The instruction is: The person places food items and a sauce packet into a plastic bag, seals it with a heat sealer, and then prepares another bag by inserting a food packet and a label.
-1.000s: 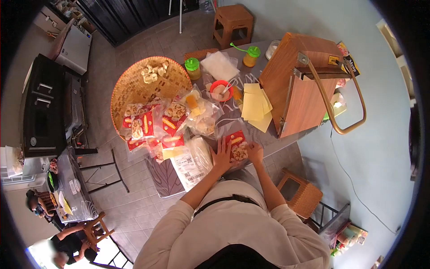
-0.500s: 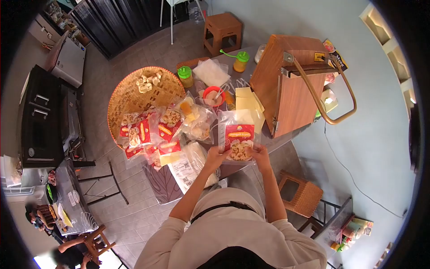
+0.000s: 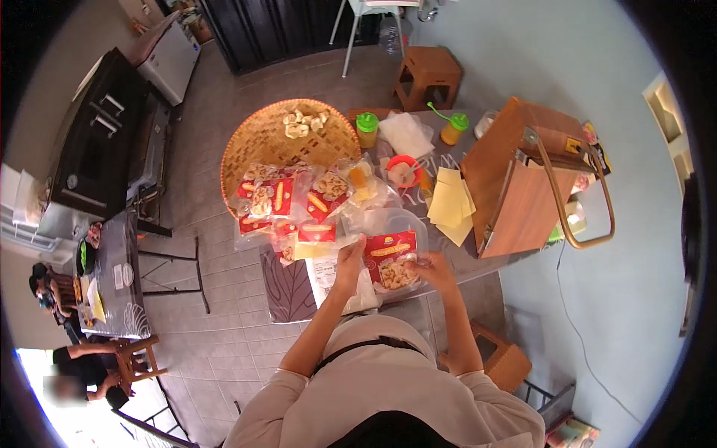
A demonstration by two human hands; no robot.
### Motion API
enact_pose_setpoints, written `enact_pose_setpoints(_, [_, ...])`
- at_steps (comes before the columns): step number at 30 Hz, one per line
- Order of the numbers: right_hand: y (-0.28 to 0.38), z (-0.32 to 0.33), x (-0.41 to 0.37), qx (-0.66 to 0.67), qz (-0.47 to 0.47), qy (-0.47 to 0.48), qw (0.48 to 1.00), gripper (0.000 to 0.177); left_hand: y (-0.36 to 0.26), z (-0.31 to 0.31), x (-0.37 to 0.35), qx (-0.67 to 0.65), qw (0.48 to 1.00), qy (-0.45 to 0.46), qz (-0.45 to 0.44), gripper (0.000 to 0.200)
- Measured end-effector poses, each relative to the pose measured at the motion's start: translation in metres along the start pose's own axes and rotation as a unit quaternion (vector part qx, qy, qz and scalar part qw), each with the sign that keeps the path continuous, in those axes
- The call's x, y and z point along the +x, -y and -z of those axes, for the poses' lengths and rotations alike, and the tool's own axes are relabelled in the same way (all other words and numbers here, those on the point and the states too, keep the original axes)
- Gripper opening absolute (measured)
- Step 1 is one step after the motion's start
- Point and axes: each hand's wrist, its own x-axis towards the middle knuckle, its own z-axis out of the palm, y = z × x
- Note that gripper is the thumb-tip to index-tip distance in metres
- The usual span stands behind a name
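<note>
A clear plastic food pouch with a red printed label [image 3: 391, 257] is held low over the near edge of the table, tilted. My right hand [image 3: 435, 270] is closed on its right side, thumb over the front. My left hand [image 3: 348, 263] grips the pouch's left edge, fingers pressed together. Left of it, several similar red-labelled pouches [image 3: 280, 198] lie in a heap, partly on a round woven bamboo tray [image 3: 243, 153]. Below my left hand is a white parcel with a printed label [image 3: 323, 280], partly covered by my arm.
Pale pieces of food [image 3: 302, 123] sit on the tray. Behind are green-lidded jars [image 3: 367, 131], a red bowl [image 3: 403, 171], white sheets [image 3: 407, 136] and yellow papers [image 3: 450, 205]. A wooden box with a metal handle [image 3: 523, 187] stands right. People [image 3: 89, 369] are at far left.
The view has shifted, so the table appears farther right. The pouch has gone from upright to tilted, and my left hand has moved up along its left edge.
</note>
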Motion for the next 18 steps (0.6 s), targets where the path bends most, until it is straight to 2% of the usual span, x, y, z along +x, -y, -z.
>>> enact_pose_setpoints(2, [-0.004, -0.006, 0.011, -0.020, 0.013, 0.009, 1.000, 0.020, -0.001, 0.005, -0.001, -0.097, 0.994, -0.049, -0.023, 0.027])
enact_pose_setpoints(3, [-0.005, -0.011, 0.014, -0.035, 0.018, 0.018, 0.999, 0.023, -0.006, 0.008, -0.005, -0.098, 0.993, -0.056, -0.027, 0.027])
enact_pose_setpoints(8, [-0.018, -0.030, 0.021, -0.056, 0.042, 0.048, 0.996, 0.026, -0.009, 0.031, -0.012, 0.017, 0.992, -0.070, -0.100, 0.024])
enact_pose_setpoints(9, [-0.015, -0.036, 0.021, 0.008, 0.048, 0.028, 0.998, 0.025, -0.011, 0.032, -0.017, 0.017, 0.993, -0.070, -0.097, 0.024])
enact_pose_setpoints(10, [-0.009, -0.038, 0.022, 0.070, 0.058, 0.007, 0.996, 0.024, -0.016, 0.031, -0.020, 0.084, 0.989, -0.062, -0.108, 0.022])
enact_pose_setpoints(11, [-0.001, -0.038, 0.023, 0.069, 0.060, 0.005, 0.996, 0.024, -0.020, 0.031, -0.022, 0.150, 0.980, -0.054, -0.121, 0.021])
enact_pose_setpoints(12, [0.008, -0.038, 0.021, 0.089, 0.071, -0.024, 0.993, 0.023, -0.020, 0.032, -0.022, 0.150, 0.980, -0.052, -0.122, 0.021])
enact_pose_setpoints(14, [0.012, -0.030, 0.021, 0.109, 0.079, -0.057, 0.989, 0.022, -0.016, 0.032, -0.024, 0.149, 0.987, 0.001, -0.067, 0.020])
enact_pose_setpoints(16, [0.011, -0.016, 0.021, -0.049, 0.035, -0.022, 0.998, 0.020, -0.016, 0.028, -0.025, 0.129, 0.989, 0.020, -0.062, 0.018])
enact_pose_setpoints(17, [0.009, -0.016, 0.019, -0.048, 0.035, -0.024, 0.998, 0.020, -0.018, 0.026, -0.024, 0.118, 0.990, 0.064, -0.044, 0.018])
enact_pose_setpoints(18, [0.014, -0.020, 0.016, 0.007, 0.061, -0.051, 0.997, 0.020, -0.020, 0.026, -0.025, 0.107, 0.988, 0.106, -0.026, 0.019])
